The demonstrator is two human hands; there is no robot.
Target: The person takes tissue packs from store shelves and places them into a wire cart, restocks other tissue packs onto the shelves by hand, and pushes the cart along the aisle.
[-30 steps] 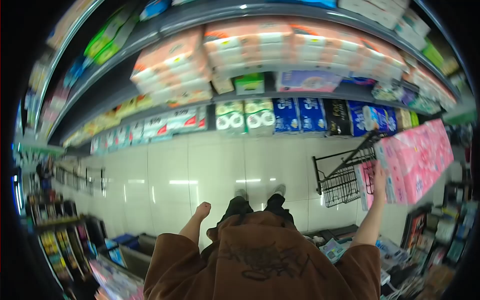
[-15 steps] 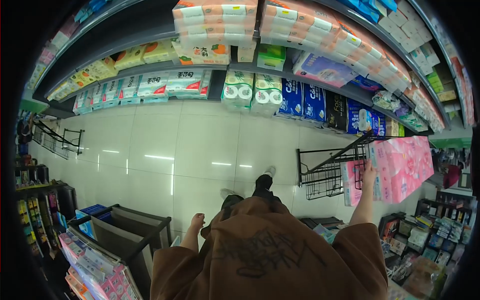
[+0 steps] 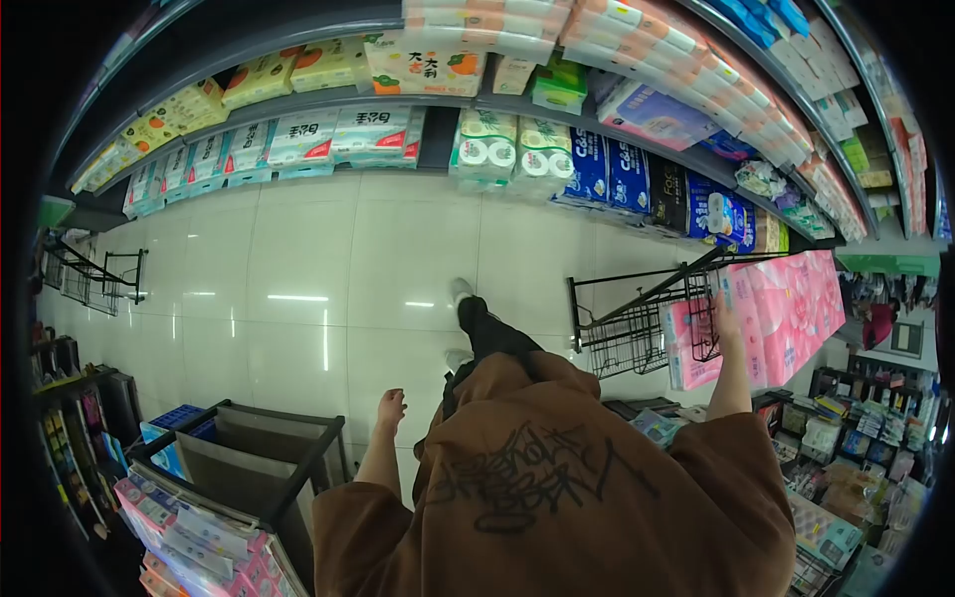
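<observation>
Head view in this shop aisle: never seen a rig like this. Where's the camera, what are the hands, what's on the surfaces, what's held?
No robot here: one person in a loose brown top with black lettering works bare-handed. The camera sits on their head, looking forward and down; its wide lens bends the edges.

There is no table. Dark grey shelves carry wrapped paper goods, including green-and-white roll packs and blue packs, above a pale tiled floor.

The left hand is loosely curled, with nothing visible in it. The right hand is at the near side of a large pink plastic-wrapped pack, by a black wire cart. Its fingers are partly hidden, so I can't tell whether it grips pack or cart.
</observation>
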